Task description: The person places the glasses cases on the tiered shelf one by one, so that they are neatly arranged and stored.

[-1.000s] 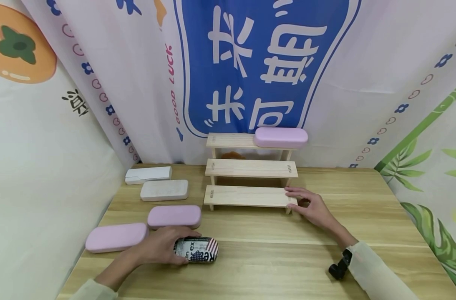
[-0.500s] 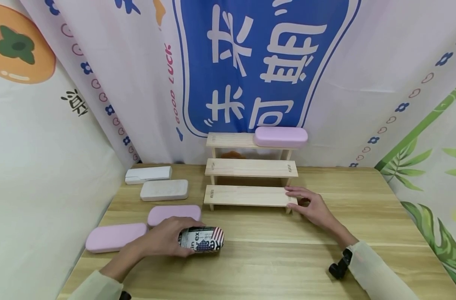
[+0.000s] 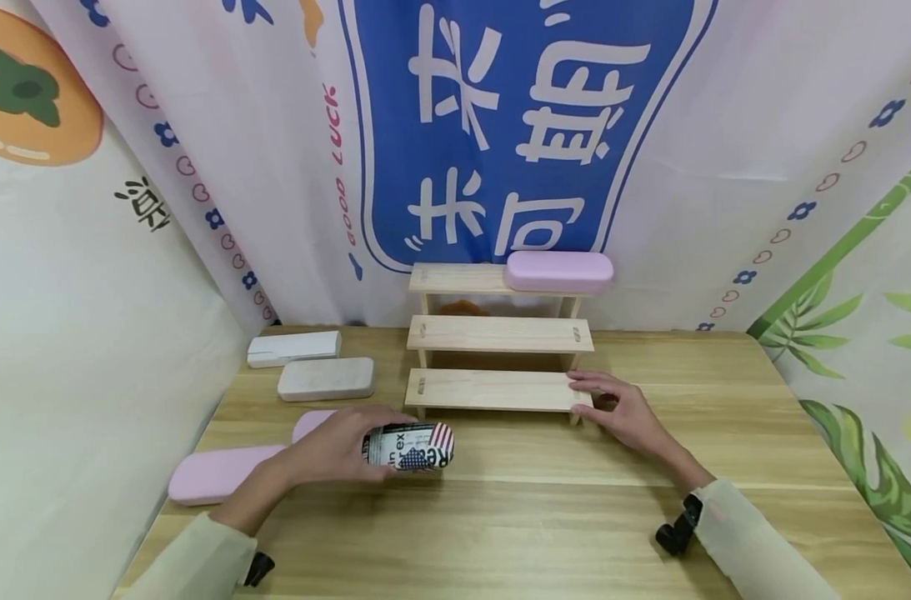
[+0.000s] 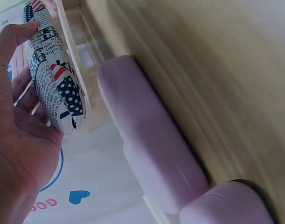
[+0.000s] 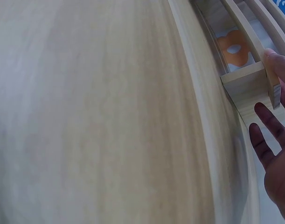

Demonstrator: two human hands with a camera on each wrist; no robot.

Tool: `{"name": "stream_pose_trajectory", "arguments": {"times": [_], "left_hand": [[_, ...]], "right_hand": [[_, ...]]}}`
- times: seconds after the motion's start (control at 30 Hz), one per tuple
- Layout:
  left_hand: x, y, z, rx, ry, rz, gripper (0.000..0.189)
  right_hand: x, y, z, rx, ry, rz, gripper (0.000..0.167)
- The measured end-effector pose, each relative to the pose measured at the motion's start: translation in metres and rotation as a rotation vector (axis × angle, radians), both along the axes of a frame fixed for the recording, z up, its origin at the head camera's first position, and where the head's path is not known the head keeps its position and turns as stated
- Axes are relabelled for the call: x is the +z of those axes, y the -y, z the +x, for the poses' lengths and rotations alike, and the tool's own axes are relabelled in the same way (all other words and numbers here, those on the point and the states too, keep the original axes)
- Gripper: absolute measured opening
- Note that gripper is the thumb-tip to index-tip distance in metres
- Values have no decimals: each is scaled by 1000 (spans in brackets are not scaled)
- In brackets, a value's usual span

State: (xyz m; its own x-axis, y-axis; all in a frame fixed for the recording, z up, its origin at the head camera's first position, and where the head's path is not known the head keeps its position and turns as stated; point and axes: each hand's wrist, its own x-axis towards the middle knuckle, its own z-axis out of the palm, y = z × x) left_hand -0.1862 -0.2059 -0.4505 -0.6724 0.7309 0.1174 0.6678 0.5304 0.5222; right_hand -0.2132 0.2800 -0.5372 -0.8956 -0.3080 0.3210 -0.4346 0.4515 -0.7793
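Observation:
My left hand [image 3: 338,450] grips a glasses case [image 3: 413,447] printed with newspaper lettering and American flags. In the left wrist view the thumb lies on one side of this patterned case [image 4: 53,70] and the fingers on the other, above the table. My right hand [image 3: 623,412] holds the right end of the lowest step of a three-step wooden display stand [image 3: 485,390]; in the right wrist view, its thumb presses the end of the step [image 5: 271,88]. A pink glasses case [image 3: 558,272] rests at the right of the top step.
Left of the stand lie a white case [image 3: 293,348] and a pale grey case [image 3: 326,379]. Two pink cases sit nearer, one [image 3: 226,475] beside my left forearm and another [image 3: 310,422] partly hidden behind the left hand. A printed curtain [image 3: 688,208] hangs behind the table.
My left hand has carried the patterned glasses case up from the table, forward and slightly right, closer to the stand. The right hand keeps its hold on the lowest step.

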Motion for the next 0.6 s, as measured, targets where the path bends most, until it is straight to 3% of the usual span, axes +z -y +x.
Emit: {"name": "stream_pose_trajectory", "arguments": {"times": [0.2, 0.43, 0.6], "left_hand": [[7, -2, -10, -21, 11, 35, 69], [18, -7, -20, -1, 42, 69, 67], [26, -9, -28, 6, -2, 75, 68]], "right_hand": [[-1, 0, -1, -9, -9, 0, 38], [-3, -1, -1, -11, -6, -4, 37], [-3, -1, -1, -7, -5, -9, 37]]}}
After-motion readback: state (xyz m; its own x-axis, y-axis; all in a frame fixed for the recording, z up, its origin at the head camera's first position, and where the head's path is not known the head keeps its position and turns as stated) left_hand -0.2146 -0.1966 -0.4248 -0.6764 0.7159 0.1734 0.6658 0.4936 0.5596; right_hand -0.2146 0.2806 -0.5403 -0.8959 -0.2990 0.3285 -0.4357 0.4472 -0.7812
